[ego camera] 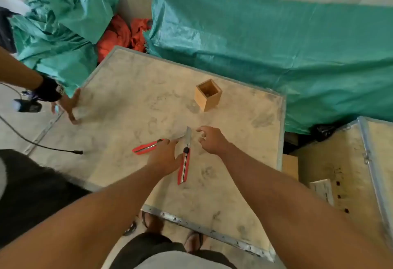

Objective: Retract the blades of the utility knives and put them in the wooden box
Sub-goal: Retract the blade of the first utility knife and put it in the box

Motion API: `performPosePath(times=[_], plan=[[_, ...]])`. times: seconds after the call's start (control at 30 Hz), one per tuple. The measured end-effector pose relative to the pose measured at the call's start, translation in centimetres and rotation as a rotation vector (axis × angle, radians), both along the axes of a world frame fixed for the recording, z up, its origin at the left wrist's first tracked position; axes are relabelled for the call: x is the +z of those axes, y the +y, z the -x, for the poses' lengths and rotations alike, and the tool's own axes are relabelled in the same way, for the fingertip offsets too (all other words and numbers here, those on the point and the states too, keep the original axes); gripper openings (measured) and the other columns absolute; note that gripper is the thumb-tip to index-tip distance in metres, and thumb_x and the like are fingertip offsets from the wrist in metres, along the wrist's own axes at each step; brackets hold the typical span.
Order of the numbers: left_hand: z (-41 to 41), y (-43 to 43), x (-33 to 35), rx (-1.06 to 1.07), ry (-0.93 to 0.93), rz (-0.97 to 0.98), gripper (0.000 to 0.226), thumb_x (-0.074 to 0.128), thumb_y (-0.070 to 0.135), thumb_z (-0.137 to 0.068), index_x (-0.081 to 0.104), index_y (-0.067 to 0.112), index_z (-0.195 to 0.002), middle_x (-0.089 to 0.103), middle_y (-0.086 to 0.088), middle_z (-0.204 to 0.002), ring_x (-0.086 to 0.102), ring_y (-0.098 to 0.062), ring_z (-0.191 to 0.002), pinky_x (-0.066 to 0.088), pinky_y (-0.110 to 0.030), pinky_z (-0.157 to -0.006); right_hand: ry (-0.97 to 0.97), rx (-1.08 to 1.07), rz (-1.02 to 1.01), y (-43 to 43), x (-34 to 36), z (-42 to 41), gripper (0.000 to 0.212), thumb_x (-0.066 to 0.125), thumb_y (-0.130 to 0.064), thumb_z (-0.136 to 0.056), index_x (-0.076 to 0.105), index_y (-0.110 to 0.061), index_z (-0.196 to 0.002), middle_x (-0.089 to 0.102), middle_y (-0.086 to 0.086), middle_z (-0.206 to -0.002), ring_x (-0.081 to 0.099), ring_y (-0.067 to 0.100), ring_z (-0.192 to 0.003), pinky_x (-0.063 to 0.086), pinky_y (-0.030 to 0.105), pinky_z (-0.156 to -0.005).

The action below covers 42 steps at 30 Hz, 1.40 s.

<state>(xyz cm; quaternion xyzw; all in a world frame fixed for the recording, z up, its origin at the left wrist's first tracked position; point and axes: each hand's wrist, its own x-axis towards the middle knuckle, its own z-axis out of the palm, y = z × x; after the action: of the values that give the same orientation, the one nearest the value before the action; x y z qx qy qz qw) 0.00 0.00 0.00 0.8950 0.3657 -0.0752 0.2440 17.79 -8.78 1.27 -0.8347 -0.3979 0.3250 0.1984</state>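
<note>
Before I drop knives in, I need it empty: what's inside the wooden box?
The box stands open-topped; only its shadowed inner walls show. Its bottom is too dark to tell.

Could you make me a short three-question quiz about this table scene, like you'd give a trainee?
1. True or false: both utility knives already sit inside the wooden box.
2. Multiple choice: the blade of the right-hand utility knife is A) extended, B) fully retracted, C) hidden from view.
3. Fill in: the left hand rests over the table between the two ____.

Key
1. False; both lie on the table, and the left-hand utility knife is partly under the left hand.
2. A; the blade sticks out toward the box, beside the open right hand.
3. Knives.
</note>
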Motion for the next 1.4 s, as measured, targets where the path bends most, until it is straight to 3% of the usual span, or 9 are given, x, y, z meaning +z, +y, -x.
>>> performPosePath(times=[0.1, 0.27, 0.5, 0.6, 0.73, 0.9, 1.0, 1.17, 1.4], plan=[[1.3, -2.2, -1.9, 0.057, 0.07, 0.08, 0.065, 0.058, 0.054, -0.081, 0.05, 0.021, -0.137, 0.054, -0.005, -0.134, 0.052, -0.027, -0.126, 0.052, -0.046, -0.093, 0.055, 0.01, 0.035, -0.1, -2.0, 1.7, 0.044, 0.061, -0.01, -0.094, 0.058, -0.009, -0.138, 0.065, 0.017, -0.132, 0.062, 0.032, -0.121, 0.047, 0.032, -0.098], [1.9, -4.2, -3.3, 0.06, 0.097, 0.136, 0.058, 0.065, 0.061, -0.07, 0.056, 0.027, -0.116, 0.054, 0.0, -0.105, 0.06, -0.024, -0.097, 0.058, -0.042, -0.076, 0.083, -0.025, 0.037, -0.1, -4.7, 4.1, 0.04, 0.071, -0.023, -0.089, 0.066, -0.015, -0.128, 0.068, 0.015, -0.12, 0.064, 0.029, -0.11, 0.05, 0.035, -0.095], [1.9, -4.3, -3.8, 0.032, 0.031, 0.237, 0.05, 0.069, 0.036, -0.076, 0.055, 0.024, -0.123, 0.051, 0.001, -0.111, 0.062, -0.016, -0.082, 0.055, -0.028, -0.069, 0.129, -0.244, -0.01, 0.1, -6.9, 5.1, 0.031, 0.076, -0.017, -0.082, 0.072, -0.014, -0.113, 0.071, 0.011, -0.111, 0.067, 0.024, -0.103, 0.05, 0.03, -0.092], [1.9, -3.6, -3.7, 0.008, -0.005, 0.296, 0.057, 0.068, 0.028, -0.074, 0.054, 0.026, -0.129, 0.051, 0.001, -0.113, 0.063, -0.016, -0.082, 0.057, -0.031, -0.074, 0.22, -0.381, -0.051, -0.3, -6.7, 5.1, 0.02, 0.073, -0.012, -0.086, 0.07, -0.011, -0.106, 0.072, 0.006, -0.104, 0.065, 0.017, -0.095, 0.05, 0.026, -0.087], [1.6, -3.0, -2.5, -0.038, -0.05, 0.303, 0.063, 0.066, 0.027, -0.076, 0.05, 0.028, -0.138, 0.052, 0.003, -0.112, 0.062, -0.013, -0.084, 0.055, -0.027, -0.073, 0.376, -0.537, -0.144, -1.3, -5.1, 4.6, 0.016, 0.071, -0.01, -0.089, 0.066, -0.019, -0.101, 0.069, 0.003, -0.104, 0.072, 0.024, -0.095, 0.063, 0.045, -0.083], [0.4, -2.1, 0.5, -0.098, -0.113, 0.384, 0.068, 0.07, 0.033, -0.087, 0.04, 0.028, -0.148, 0.059, 0.007, -0.109, 0.061, -0.007, -0.085, 0.045, -0.012, -0.07, 0.386, -0.58, -0.278, -2.3, -0.9, 1.9, 0.018, 0.072, -0.011, -0.092, 0.068, -0.017, -0.108, 0.07, 0.008, -0.108, 0.074, 0.02, -0.089, 0.062, 0.022, -0.062], [-0.8, -1.9, 2.4, -0.106, -0.178, 0.467, 0.066, 0.074, 0.024, -0.086, 0.045, 0.03, -0.145, 0.06, 0.012, -0.118, 0.062, -0.003, -0.091, 0.05, -0.01, -0.072, 0.373, -0.552, -0.327, -2.8, 1.7, 0.0, 0.02, 0.073, -0.014, -0.091, 0.07, -0.014, -0.111, 0.073, 0.005, -0.109, 0.075, 0.019, -0.089, 0.064, 0.026, -0.068], [-2.7, -2.2, 5.1, -0.044, -0.277, 0.543, 0.06, 0.075, 0.009, -0.082, 0.057, 0.032, -0.135, 0.063, 0.013, -0.121, 0.066, -0.008, -0.1, 0.052, -0.033, -0.095, 0.433, -0.541, -0.405, -3.5, 5.2, -2.5, 0.024, 0.073, -0.011, -0.09, 0.074, -0.011, -0.114, 0.075, 0.009, -0.106, 0.077, 0.021, -0.085, 0.064, 0.027, -0.068], [-3.2, -2.6, 6.8, -0.012, -0.345, 0.562, 0.056, 0.073, 0.008, -0.085, 0.059, 0.029, -0.134, 0.062, 0.022, -0.113, 0.066, -0.003, -0.096, 0.048, -0.019, -0.087, 0.417, -0.394, -0.331, -5.2, 7.4, -3.1, 0.024, 0.072, -0.01, -0.091, 0.077, -0.014, -0.115, 0.077, 0.008, -0.108, 0.077, 0.019, -0.09, 0.066, 0.035, -0.071]])
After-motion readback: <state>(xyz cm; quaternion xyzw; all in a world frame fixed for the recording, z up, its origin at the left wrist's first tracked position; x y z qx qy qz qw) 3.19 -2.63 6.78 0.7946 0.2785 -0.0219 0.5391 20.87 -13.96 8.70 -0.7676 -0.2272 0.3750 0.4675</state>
